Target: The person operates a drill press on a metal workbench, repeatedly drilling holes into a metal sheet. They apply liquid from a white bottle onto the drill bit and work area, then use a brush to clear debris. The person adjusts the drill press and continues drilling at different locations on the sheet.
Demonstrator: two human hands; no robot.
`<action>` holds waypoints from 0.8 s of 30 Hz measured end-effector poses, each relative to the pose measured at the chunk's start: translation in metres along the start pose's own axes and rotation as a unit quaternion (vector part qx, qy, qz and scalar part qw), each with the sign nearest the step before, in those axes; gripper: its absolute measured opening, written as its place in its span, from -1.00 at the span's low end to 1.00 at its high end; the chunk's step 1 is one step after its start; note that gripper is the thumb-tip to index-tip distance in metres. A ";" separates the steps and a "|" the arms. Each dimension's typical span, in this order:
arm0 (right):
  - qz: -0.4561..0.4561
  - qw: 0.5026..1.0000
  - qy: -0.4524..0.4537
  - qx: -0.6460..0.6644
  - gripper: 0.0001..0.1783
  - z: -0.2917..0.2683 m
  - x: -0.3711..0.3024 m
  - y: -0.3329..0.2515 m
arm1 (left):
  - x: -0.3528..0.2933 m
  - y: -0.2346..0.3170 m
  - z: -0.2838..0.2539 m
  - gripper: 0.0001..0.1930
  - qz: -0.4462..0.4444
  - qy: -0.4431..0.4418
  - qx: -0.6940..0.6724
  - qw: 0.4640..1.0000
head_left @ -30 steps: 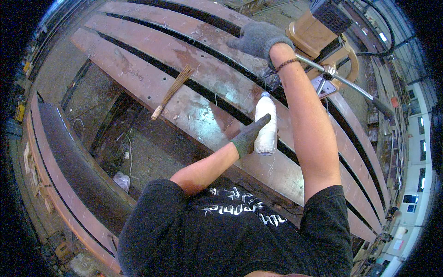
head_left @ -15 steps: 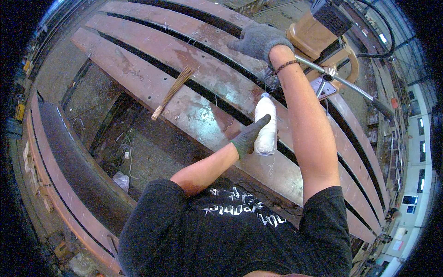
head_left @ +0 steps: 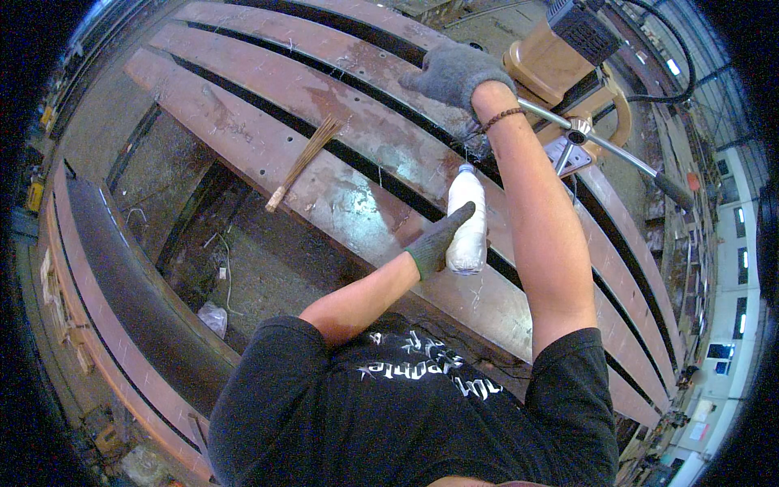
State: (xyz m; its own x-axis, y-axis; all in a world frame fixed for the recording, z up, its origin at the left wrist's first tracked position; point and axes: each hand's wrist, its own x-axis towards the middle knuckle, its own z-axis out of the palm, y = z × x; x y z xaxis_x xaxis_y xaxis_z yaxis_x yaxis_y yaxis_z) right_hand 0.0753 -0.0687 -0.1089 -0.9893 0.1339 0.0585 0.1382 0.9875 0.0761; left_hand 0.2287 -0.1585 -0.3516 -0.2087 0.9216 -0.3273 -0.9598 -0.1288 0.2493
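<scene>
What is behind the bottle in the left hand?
Behind the bottle and left hand are rust-brown metal beams; a dark gap between two of them shows on either side. Whatever lies directly behind the bottle is covered and cannot be seen.

Left hand [head_left: 441,240] partly hidden behind bottle [head_left: 468,191]

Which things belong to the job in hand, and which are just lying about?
In use, apparently:
white bottle, in the left hand
tan machine, right hand on its spoked handle
brown metal slats below both hands

Seemingly lying about:
bristle brush on the slats
crumpled plastic on the ground
</scene>
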 end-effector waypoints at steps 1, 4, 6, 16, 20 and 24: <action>0.003 1.000 0.009 -0.001 -0.36 0.002 0.001 0.001 | 0.004 -0.002 -0.004 -0.49 0.001 -0.007 -0.005 1.000; 0.013 1.000 0.009 -0.009 -0.38 0.009 0.005 0.003 | 0.010 -0.006 -0.009 -0.49 0.002 -0.022 -0.017 1.000; 0.007 1.000 0.002 -0.014 -0.39 0.008 0.005 0.004 | 0.008 -0.006 -0.010 -0.48 0.002 -0.024 -0.020 0.999; -0.025 0.999 0.026 -0.024 -0.36 0.016 0.007 0.004 | -0.001 0.001 0.001 -0.44 0.004 -0.009 0.004 1.000; -0.022 0.999 0.033 -0.022 -0.33 0.018 0.003 0.008 | -0.004 0.001 0.005 -0.45 -0.002 -0.003 0.005 1.000; -0.021 0.998 0.004 -0.054 -0.32 -0.001 -0.008 -0.010 | 0.012 -0.006 -0.011 -0.47 -0.003 -0.049 -0.031 0.998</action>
State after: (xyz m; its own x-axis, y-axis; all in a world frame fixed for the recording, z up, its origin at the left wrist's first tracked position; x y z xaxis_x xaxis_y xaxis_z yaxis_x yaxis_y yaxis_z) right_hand 0.0817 -0.0796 -0.1090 -0.9939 0.0917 0.0614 0.1016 0.9774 0.1856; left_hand 0.2301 -0.1506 -0.3675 -0.1865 0.9536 -0.2363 -0.9712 -0.1428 0.1906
